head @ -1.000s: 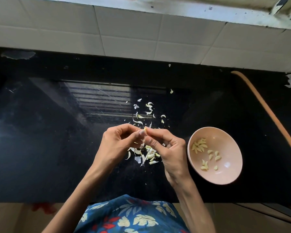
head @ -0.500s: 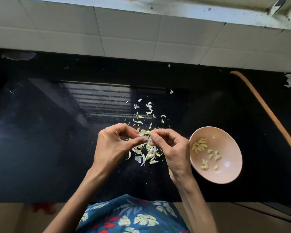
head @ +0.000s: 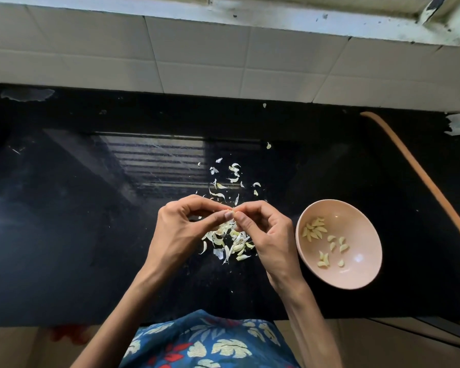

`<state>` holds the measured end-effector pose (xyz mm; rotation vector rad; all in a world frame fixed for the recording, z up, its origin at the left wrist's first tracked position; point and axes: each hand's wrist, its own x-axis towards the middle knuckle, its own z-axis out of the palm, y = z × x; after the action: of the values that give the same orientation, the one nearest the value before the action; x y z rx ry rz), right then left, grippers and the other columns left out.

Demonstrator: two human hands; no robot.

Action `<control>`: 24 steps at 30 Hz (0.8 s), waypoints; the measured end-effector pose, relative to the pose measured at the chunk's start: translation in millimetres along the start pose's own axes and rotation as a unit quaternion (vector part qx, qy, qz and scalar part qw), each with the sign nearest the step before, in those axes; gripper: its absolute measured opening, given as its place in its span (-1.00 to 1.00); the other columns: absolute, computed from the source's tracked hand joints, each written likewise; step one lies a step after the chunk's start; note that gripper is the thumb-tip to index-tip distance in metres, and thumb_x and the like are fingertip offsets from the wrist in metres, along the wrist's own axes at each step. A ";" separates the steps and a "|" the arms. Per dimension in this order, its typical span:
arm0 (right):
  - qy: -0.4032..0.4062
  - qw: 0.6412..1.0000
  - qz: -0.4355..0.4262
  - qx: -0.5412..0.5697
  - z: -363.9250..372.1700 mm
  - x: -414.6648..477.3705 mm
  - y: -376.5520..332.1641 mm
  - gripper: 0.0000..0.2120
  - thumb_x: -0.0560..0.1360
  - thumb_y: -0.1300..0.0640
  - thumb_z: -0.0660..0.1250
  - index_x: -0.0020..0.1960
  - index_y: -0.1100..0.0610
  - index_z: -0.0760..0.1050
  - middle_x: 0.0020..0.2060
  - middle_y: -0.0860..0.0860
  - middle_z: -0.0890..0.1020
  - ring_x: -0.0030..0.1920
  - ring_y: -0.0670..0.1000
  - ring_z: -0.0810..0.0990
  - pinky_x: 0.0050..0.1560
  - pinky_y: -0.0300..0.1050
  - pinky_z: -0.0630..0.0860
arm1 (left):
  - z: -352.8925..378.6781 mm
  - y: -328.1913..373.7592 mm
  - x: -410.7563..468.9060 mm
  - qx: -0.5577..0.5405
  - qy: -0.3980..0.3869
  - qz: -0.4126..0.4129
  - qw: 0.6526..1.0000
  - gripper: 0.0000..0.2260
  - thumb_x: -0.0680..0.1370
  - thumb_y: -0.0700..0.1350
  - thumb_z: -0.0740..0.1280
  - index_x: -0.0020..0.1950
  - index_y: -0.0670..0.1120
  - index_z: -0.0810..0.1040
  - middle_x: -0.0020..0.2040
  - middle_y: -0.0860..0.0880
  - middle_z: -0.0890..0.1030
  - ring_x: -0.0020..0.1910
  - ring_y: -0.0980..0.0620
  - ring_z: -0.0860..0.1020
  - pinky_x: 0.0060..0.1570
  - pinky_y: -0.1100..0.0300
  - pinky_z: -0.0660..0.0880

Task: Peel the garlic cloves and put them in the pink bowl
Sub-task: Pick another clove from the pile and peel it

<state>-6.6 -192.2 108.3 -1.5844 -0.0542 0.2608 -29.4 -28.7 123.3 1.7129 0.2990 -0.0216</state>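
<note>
Small pale garlic clove point(head: 233, 211) pinched between fingertips of left hand point(head: 181, 232) and right hand point(head: 267, 235), beside round pink bowl point(head: 361, 235)

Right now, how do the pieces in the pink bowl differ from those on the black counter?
The cloves in the pink bowl look plump and yellowish; the skins on the counter look thin, curled and paler. The cloves lie in small groups; the skins scatter widely. Both are garlic.
</note>
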 end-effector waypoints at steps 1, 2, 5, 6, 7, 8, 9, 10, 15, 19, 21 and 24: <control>0.005 1.000 -0.003 -0.001 0.4 -0.1 0.2 -0.94 0.53 0.25 0.43 -0.08 0.12 0.65 -0.17 0.01 0.71 -0.16 -0.07 0.65 -0.07 -0.18 0.56 | 0.0 0.3 -0.1 -0.006 -0.001 -0.002 1.000 -0.85 0.36 0.00 0.55 -0.14 -0.03 0.74 -0.14 0.01 0.73 -0.13 0.02 0.71 0.00 0.01 0.65; 0.010 1.000 -0.006 -0.001 0.4 -0.1 0.4 -0.94 0.53 0.25 0.43 -0.08 0.11 0.65 -0.18 0.01 0.71 -0.16 -0.07 0.65 -0.07 -0.18 0.56 | 0.3 1.1 -0.6 -0.016 -0.003 -0.006 1.000 -0.84 0.34 -0.01 0.56 -0.14 -0.04 0.74 -0.15 0.00 0.73 -0.13 0.00 0.71 0.01 0.01 0.65; 0.028 0.999 -0.012 -0.016 1.3 -0.3 2.0 -0.96 0.53 0.22 0.44 -0.09 0.11 0.64 -0.19 0.00 0.71 -0.18 -0.07 0.65 -0.10 -0.15 0.57 | 2.1 3.3 -1.9 -0.043 0.006 -0.018 0.999 -0.80 0.31 -0.03 0.57 -0.14 -0.08 0.74 -0.18 -0.03 0.74 -0.15 -0.01 0.72 0.00 0.05 0.65; 0.035 0.999 -0.014 -0.026 3.0 -0.7 3.2 -0.97 0.53 0.19 0.44 -0.09 0.10 0.64 -0.19 0.00 0.71 -0.19 -0.06 0.65 -0.10 -0.11 0.58 | 3.4 3.6 -2.1 -0.036 0.017 -0.008 0.999 -0.82 0.31 -0.05 0.58 -0.15 -0.08 0.74 -0.19 -0.02 0.74 -0.16 0.00 0.72 -0.02 0.07 0.65; 0.044 0.998 -0.015 -0.035 5.2 -1.0 4.4 -0.97 0.53 0.16 0.44 -0.09 0.08 0.64 -0.19 0.00 0.71 -0.19 -0.05 0.65 -0.10 -0.07 0.59 | 5.1 3.4 -2.3 -0.020 0.032 0.012 0.999 -0.85 0.32 -0.07 0.58 -0.16 -0.07 0.74 -0.20 -0.01 0.73 -0.17 0.01 0.71 -0.05 0.11 0.65; 0.053 0.998 -0.016 -0.042 7.9 -1.5 5.7 -0.97 0.53 0.14 0.43 -0.09 0.07 0.63 -0.19 -0.01 0.71 -0.20 -0.05 0.65 -0.11 -0.06 0.59 | 7.0 2.8 -2.5 0.001 0.049 0.038 0.998 -0.87 0.33 -0.09 0.59 -0.17 -0.06 0.74 -0.20 0.01 0.72 -0.19 0.04 0.70 -0.09 0.14 0.64; 0.062 0.997 -0.015 -0.046 10.6 -1.8 6.6 -0.96 0.54 0.14 0.43 -0.10 0.06 0.62 -0.20 -0.03 0.70 -0.21 -0.06 0.64 -0.12 -0.08 0.58 | 9.0 1.9 -2.6 0.023 0.066 0.069 0.995 -0.89 0.34 -0.11 0.59 -0.17 -0.06 0.74 -0.21 0.02 0.71 -0.21 0.06 0.69 -0.11 0.18 0.63; 0.070 0.996 -0.014 -0.048 12.8 -2.0 7.4 -0.95 0.54 0.14 0.42 -0.10 0.06 0.61 -0.21 -0.03 0.69 -0.22 -0.07 0.63 -0.15 -0.11 0.57 | 10.8 0.8 -2.7 0.045 0.082 0.102 0.990 -0.90 0.35 -0.14 0.59 -0.18 -0.06 0.74 -0.22 0.03 0.70 -0.22 0.09 0.68 -0.14 0.22 0.62; 0.093 0.994 -0.004 -0.058 17.4 -0.2 4.6 -0.91 0.56 0.18 0.41 -0.13 0.08 0.59 -0.27 -0.03 0.67 -0.28 -0.09 0.60 -0.22 -0.22 0.51 | 15.8 -10.1 -2.2 0.172 0.144 0.249 0.942 -0.91 0.39 -0.26 0.58 -0.16 -0.13 0.73 -0.17 0.04 0.67 -0.18 0.20 0.64 -0.12 0.37 0.55; 0.096 0.994 0.012 -0.060 16.7 -0.7 2.8 -0.89 0.56 0.16 0.42 -0.15 0.06 0.59 -0.30 -0.03 0.65 -0.29 -0.07 0.61 -0.23 -0.18 0.54 | 18.6 -15.4 -4.0 0.216 0.160 0.311 0.912 -0.96 0.44 -0.27 0.52 -0.15 -0.16 0.72 -0.13 0.00 0.67 -0.16 0.17 0.62 -0.13 0.30 0.57; 0.104 0.991 0.017 -0.078 15.6 -1.5 2.2 -0.90 0.55 0.15 0.43 -0.15 0.06 0.59 -0.30 -0.04 0.66 -0.29 -0.07 0.63 -0.23 -0.18 0.55 | 19.4 -17.4 -4.1 0.230 0.152 0.323 0.905 -0.97 0.46 -0.27 0.50 -0.14 -0.16 0.72 -0.11 0.00 0.67 -0.15 0.15 0.63 -0.14 0.26 0.58; 0.124 0.983 -0.006 -0.133 15.1 -2.4 -1.7 -0.89 0.53 0.16 0.44 -0.16 0.05 0.59 -0.32 -0.08 0.65 -0.30 -0.10 0.63 -0.25 -0.22 0.55 | 17.7 -21.5 -3.6 0.238 0.135 0.329 0.904 -0.95 0.49 -0.27 0.48 -0.10 -0.15 0.72 -0.07 -0.01 0.67 -0.12 0.11 0.64 -0.12 0.22 0.59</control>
<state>-11.8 -177.8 110.2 -1.8704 0.0990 0.0448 -34.6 -43.7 100.1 2.2335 -0.1115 0.6957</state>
